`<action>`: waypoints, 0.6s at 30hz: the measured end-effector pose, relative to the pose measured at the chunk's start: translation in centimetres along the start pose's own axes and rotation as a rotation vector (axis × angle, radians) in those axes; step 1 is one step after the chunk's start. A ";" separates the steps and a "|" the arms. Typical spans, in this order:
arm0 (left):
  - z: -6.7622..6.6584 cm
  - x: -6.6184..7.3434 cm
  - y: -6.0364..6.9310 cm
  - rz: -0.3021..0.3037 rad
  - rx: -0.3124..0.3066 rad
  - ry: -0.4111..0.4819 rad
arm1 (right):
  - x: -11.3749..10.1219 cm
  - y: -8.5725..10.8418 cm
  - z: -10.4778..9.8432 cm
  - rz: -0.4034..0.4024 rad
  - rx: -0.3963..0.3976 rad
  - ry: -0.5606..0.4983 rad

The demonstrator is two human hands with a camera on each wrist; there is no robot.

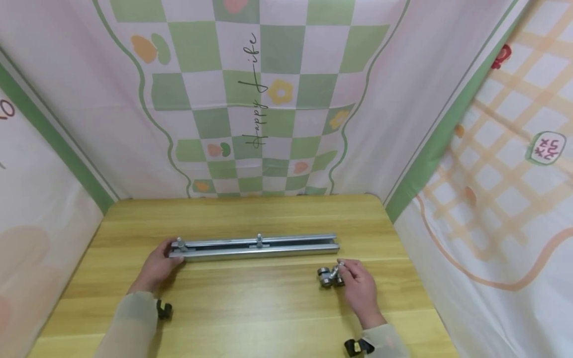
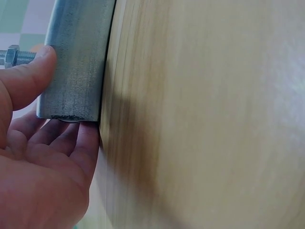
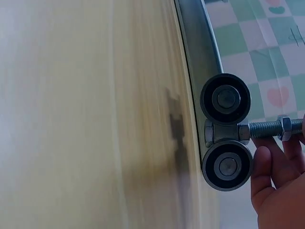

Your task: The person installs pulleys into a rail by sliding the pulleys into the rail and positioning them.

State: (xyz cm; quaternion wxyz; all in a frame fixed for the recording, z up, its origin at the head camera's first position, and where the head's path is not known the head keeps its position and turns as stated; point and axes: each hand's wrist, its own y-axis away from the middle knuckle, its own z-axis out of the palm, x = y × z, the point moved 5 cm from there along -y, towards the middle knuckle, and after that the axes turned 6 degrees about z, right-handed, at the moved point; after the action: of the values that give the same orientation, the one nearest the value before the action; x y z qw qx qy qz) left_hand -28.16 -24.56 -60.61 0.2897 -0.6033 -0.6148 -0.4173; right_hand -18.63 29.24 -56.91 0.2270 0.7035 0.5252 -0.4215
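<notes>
A long silvery metal track [image 1: 268, 252] with a slot along its top lies crosswise on the table. Two threaded bolts stand up from the slot, one bolt [image 1: 259, 240] near the middle and the other [image 1: 180, 243] at the left end. My left hand [image 1: 156, 266] grips that left end; the left wrist view shows the thumb [image 2: 35, 71] on the track's side and the fingers at its end face. In front of the track's right end, my right hand [image 1: 360, 288] holds a roller trolley [image 3: 225, 131] by its threaded bolt [image 3: 267, 129], with black-rimmed wheels facing the right wrist camera.
The wooden table [image 1: 250, 313] extends in front of the track and on both sides. A green-and-white checked cloth [image 1: 277, 124] hangs behind the far edge. Patterned cloths hang left [image 1: 40, 238] and right [image 1: 506, 199]. Black bands circle both wrists.
</notes>
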 end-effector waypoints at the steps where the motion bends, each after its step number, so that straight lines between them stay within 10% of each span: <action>1: 0.0 0.0 0.0 0.002 0.002 -0.001 | 0.1 -0.2 -0.2 0.005 0.003 -0.002; 18: 0.0 0.1 0.1 -0.006 0.003 0.003 | 1.7 -2.9 -3.2 0.058 0.103 0.018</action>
State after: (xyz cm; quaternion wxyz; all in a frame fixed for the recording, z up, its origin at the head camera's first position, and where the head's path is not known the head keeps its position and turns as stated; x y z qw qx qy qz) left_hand -28.08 -24.53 -60.45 0.2901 -0.6007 -0.6166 -0.4181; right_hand -20.00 33.57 -56.26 0.1981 0.7330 0.4842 -0.4348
